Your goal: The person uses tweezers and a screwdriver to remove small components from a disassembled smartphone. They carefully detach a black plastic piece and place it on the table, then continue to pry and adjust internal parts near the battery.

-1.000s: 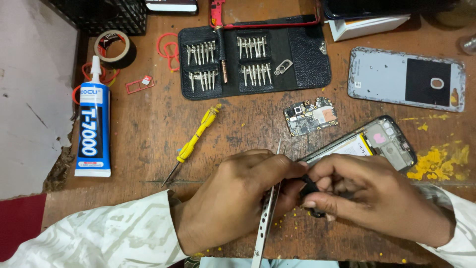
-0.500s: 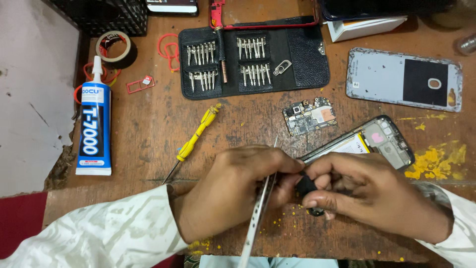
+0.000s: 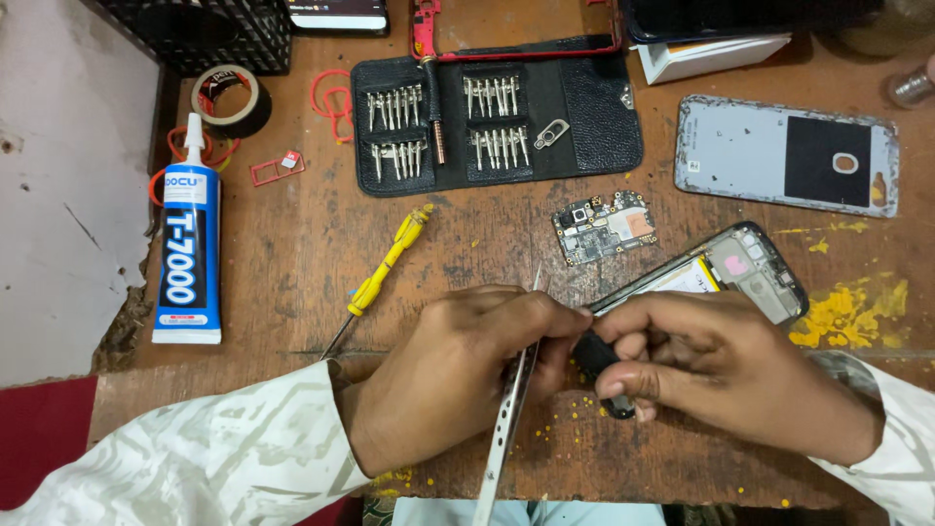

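A worn wooden surface (image 3: pixel 292 253) carries a glue tube (image 3: pixel 187 255) at its left edge and a black bit case (image 3: pixel 584 122) at the far edge. Near the front edge, the left hand (image 3: pixel 458 375) fingers pinch metal tweezers (image 3: pixel 508 419); the right hand (image 3: pixel 721 370) grips a small black part (image 3: pixel 599 368) beside the opened phone (image 3: pixel 726 278). Since earlier, the hands have barely shifted.

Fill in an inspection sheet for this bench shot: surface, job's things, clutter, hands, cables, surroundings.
Surface: worn wooden bench, yellow stains at right.
Job's things: metal tweezers; opened phone frame; small black part.
Clutter: circuit board, yellow screwdriver, black bit case, glue tube, tape roll, grey back cover.
Hands: left hand grips the tweezers; right hand pinches the black part.
Cables: nothing seen.
Surroundings: black crate at top left.
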